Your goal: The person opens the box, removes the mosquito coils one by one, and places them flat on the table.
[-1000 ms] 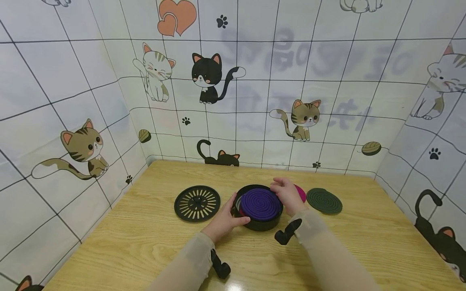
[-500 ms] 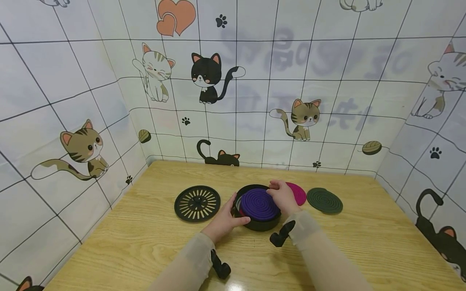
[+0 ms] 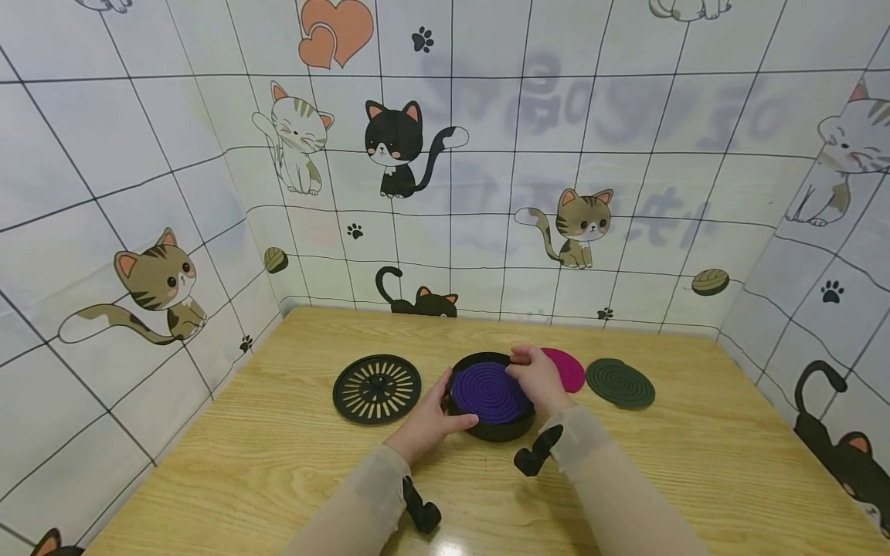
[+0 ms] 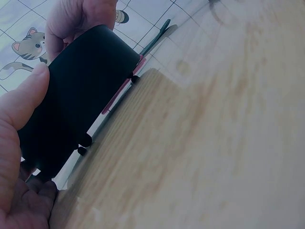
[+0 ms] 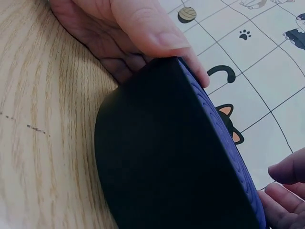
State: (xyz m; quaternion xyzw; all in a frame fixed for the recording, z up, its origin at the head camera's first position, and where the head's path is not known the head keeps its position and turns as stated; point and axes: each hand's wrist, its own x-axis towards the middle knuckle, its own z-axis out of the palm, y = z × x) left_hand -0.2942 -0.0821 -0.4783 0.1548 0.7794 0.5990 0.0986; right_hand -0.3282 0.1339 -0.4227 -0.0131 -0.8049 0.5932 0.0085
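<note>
A round black container (image 3: 501, 430) stands on the table, with a purple spiral-ribbed coaster (image 3: 487, 392) lying in its top. My left hand (image 3: 431, 422) grips the container's left side, thumb toward the near wall and fingers around the far side. In the left wrist view the left thumb rests against the dark wall (image 4: 86, 90). My right hand (image 3: 544, 378) is over the right rim, its fingertips touching the coaster's edge. The right wrist view shows the right hand (image 5: 288, 191) with thumb and fingers apart beside the purple edge (image 5: 228, 148). What lies beneath the purple coaster is hidden.
A black slotted lid (image 3: 378, 382) with a centre knob lies left of the container. To the right lie a pink coaster (image 3: 570, 372), partly behind the right hand, and a dark green coaster (image 3: 621, 383). A cat-printed wall covering (image 3: 487, 255) encloses the table's back and sides.
My right hand has moved slightly left, uncovering more of the pink coaster. The purple coaster has shifted left in the container, covering the red edge seen before. The left hand stays put.
</note>
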